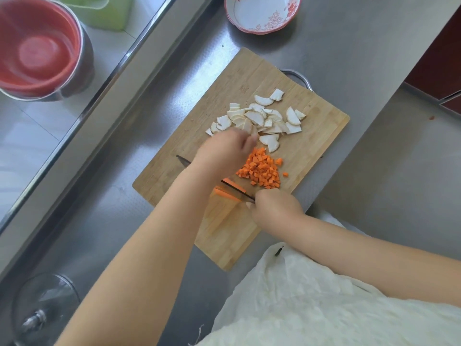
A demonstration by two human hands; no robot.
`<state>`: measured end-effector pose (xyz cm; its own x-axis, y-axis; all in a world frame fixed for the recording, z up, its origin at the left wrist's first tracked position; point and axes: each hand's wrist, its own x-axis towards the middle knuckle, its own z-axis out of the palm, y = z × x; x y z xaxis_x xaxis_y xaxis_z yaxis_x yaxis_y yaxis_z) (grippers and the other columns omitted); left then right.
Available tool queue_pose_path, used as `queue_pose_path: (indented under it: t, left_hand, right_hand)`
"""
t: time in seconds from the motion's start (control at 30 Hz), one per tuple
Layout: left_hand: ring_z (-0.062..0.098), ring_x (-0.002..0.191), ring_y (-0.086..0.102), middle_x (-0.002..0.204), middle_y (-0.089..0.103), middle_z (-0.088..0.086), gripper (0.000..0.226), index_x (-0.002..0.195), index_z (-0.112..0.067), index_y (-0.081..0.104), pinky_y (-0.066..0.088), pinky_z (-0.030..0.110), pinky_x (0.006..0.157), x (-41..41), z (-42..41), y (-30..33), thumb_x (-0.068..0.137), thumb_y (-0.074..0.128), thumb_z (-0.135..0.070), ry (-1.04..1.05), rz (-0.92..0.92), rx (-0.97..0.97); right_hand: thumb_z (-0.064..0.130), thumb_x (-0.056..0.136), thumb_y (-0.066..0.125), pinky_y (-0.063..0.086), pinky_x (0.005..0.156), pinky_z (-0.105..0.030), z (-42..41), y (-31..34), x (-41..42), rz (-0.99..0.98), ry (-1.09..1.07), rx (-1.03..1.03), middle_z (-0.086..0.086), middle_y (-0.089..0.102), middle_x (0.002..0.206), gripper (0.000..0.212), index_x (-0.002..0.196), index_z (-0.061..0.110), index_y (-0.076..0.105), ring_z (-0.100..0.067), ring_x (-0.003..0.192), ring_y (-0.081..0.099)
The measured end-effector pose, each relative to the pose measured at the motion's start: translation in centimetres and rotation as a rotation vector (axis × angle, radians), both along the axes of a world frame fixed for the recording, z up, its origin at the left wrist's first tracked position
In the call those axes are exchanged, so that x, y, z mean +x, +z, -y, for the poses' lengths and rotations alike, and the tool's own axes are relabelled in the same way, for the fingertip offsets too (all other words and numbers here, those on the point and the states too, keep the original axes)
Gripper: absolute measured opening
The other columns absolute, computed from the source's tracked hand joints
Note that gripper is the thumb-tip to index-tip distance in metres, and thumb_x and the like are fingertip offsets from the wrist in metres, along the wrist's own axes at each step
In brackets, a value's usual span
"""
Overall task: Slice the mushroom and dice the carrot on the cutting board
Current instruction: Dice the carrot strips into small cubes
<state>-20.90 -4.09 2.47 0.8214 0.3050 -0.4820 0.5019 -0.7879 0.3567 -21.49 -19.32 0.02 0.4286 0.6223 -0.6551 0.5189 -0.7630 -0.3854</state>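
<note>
The right hand (pixel 275 208) is curled around the handle of a dark-bladed knife (pixel 237 189), the handle itself hidden inside the fist. The blade runs away from those fingers, up and to the left, passes beneath the left wrist and shows its tip on the far side of the left forearm. Just beyond the right fingertips, the blade crosses a bundle of carrot strips (pixel 228 193), orange sticks lying together on the bamboo cutting board (pixel 249 78).

The left hand (pixel 224 152) reaches over the board with its back to the camera; its fingers are blurred and point toward the mushroom slices (pixel 262 118). Whether they are pinching a slice or only touching the pile cannot be told. The white, half-moon slices spread out ahead of and just past those fingertips, on the far half of the board.

The diced carrot (pixel 262 171) sits in a loose heap between the two hands, beside the left palm and a little beyond the right knuckles, with a few cubes strayed to its outer edge.

The board rests on a steel counter (pixel 374 58). A red-patterned bowl (pixel 262 12) stands well beyond the left fingertips, and a red basin in a steel pot (pixel 37 48) sits far to the left.
</note>
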Motion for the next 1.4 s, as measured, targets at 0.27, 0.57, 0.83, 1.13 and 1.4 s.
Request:
queue_pose_path:
  t: [0.27,0.57,0.83,1.13,1.4]
  left_hand:
    - [0.027,0.093,0.053,0.105,0.057,0.011,0.014,0.101,-0.006,0.059,0.047,0.035,0.082,-12.4,1.0,-7.3,0.094,0.052,-0.017,0.058,0.796,0.255]
    - [0.028,0.119,0.051,0.129,0.056,0.004,0.046,0.128,-0.015,0.057,0.045,0.041,0.096,-11.7,-0.5,-10.1,0.085,0.066,-0.030,-0.319,0.177,0.195]
    - [0.020,0.092,0.050,0.101,0.058,0.000,0.022,0.107,-0.015,0.062,0.043,0.029,0.076,-12.7,2.0,-10.2,0.090,0.062,-0.029,0.079,0.237,0.174]
    - [0.019,0.105,0.048,0.112,0.053,0.001,0.038,0.120,-0.013,0.056,0.036,0.026,0.080,-12.8,7.9,-10.5,0.090,0.064,-0.034,0.704,0.209,0.104]
    - [0.026,0.083,0.054,0.092,0.060,0.007,0.009,0.088,-0.007,0.069,0.043,0.032,0.066,-13.5,6.0,-12.0,0.083,0.073,-0.013,0.473,0.409,0.207]
  right_hand:
    - [0.036,0.097,0.046,0.045,0.063,-0.030,1.5,-0.7,1.7,-0.024,-0.138,0.019,-0.004,0.061,0.082,0.027,0.105,0.017,0.063,-0.027,0.076,0.057]
    - [0.035,0.096,0.050,0.038,0.065,-0.027,2.5,-0.1,3.1,-0.125,-0.291,0.039,0.010,0.044,0.070,0.017,0.099,0.019,0.056,-0.018,0.079,0.050]
    - [0.035,0.096,0.050,0.037,0.053,-0.025,2.5,-0.3,3.3,-0.145,-0.253,0.023,0.008,0.048,0.070,0.016,0.087,0.022,0.051,-0.018,0.075,0.052]
    - [0.037,0.097,0.044,0.042,0.060,-0.029,1.8,-1.5,2.7,0.028,-0.029,-0.047,0.001,0.050,0.071,0.029,0.102,0.013,0.060,-0.024,0.074,0.054]
    - [0.030,0.099,0.041,0.036,0.056,-0.029,1.8,-0.8,2.1,0.129,0.127,-0.030,-0.002,0.051,0.075,0.023,0.096,0.016,0.059,-0.027,0.071,0.052]
